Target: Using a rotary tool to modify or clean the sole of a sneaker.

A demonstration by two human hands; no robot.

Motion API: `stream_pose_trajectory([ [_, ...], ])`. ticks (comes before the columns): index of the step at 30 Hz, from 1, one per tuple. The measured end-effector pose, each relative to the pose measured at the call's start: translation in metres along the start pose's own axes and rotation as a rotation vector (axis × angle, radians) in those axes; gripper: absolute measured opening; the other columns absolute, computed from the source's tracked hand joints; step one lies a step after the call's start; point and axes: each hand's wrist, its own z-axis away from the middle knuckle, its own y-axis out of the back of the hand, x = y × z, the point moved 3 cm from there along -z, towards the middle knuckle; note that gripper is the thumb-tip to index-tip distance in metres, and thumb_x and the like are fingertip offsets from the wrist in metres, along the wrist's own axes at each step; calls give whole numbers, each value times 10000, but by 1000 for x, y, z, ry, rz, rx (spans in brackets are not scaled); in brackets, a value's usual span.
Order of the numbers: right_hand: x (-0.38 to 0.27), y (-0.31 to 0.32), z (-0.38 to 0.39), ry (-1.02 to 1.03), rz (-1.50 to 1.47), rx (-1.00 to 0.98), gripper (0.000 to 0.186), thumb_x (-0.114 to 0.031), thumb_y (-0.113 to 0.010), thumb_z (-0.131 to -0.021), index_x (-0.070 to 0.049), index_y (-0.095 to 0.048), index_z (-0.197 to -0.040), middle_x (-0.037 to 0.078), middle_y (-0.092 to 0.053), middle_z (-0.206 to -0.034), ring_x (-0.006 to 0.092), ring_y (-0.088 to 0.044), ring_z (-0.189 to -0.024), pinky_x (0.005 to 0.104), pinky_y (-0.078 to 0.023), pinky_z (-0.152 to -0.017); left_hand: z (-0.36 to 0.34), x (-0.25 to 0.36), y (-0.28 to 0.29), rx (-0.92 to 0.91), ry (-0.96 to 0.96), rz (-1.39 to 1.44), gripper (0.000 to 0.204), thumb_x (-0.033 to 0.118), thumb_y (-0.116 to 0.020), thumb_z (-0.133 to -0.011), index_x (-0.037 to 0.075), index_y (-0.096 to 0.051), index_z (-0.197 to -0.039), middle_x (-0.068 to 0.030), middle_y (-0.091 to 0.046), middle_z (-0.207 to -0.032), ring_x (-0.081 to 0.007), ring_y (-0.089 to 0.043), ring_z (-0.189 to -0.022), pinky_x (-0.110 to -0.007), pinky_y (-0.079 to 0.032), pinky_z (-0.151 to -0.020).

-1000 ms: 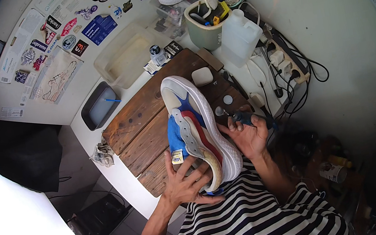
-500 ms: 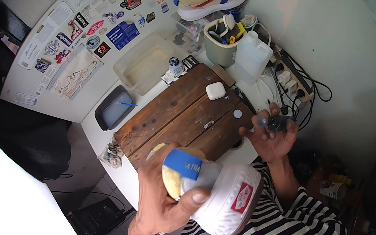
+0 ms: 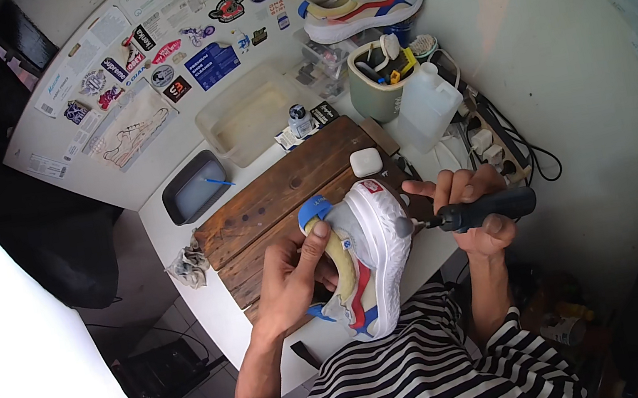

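A multicoloured sneaker (image 3: 359, 264) with a thick white sole is held on its side above the near edge of the worktable. My left hand (image 3: 287, 284) grips it by the collar near the blue heel tab, thumb on the upper. In my right hand (image 3: 472, 207) lies a black handheld rotary tool (image 3: 489, 209), fingers wrapped round its body. Its rounded grey tip (image 3: 404, 227) is at the sole's edge near the heel; whether it touches I cannot tell. The matching sneaker (image 3: 363, 8) rests at the back on top of clear boxes.
Under my hands is a brown wooden board (image 3: 270, 207) on a white table, with a white case (image 3: 366, 161) on it. Behind are a dark tray (image 3: 195, 188), a clear tub (image 3: 258, 112), a small bottle (image 3: 299, 121), a tool bin (image 3: 380, 83), a white jug (image 3: 430, 106) and a power strip (image 3: 495, 140) with cables.
The sneaker has moved forward, away from my body, and turned so its side and sole edge show. My right hand has brought the rotary tool's tip over to the sole.
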Motion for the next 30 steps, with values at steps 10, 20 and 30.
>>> stream_pose_trajectory([
  [10,21,28,14,-36,243,16,308,-190,-766,-833,23,-630,-1008,136,-620,-878,196,-599,-836,653,-374,-1115,-21,-2,-17,80,-124,-11,273,200,-650,-995,-51,-648,-1103,-38,-697,-873,-64,-573,-754,-252,-475,-667],
  [20,25,5,38,136,553,39,285,-85,-663,-879,51,-545,-1100,179,-587,-976,226,-590,-876,593,-468,-1065,-29,-19,-26,176,-197,56,240,164,-639,-997,-59,-653,-1082,-48,-696,-878,-64,-575,-746,-235,-479,-663],
  [30,29,-9,37,195,789,-18,284,-114,-654,-888,53,-556,-1095,139,-571,-915,212,-548,-820,592,-492,-1036,-29,-18,-29,218,-181,109,233,158,-630,-1005,-53,-640,-1104,-32,-699,-892,-54,-581,-773,-217,-477,-684],
])
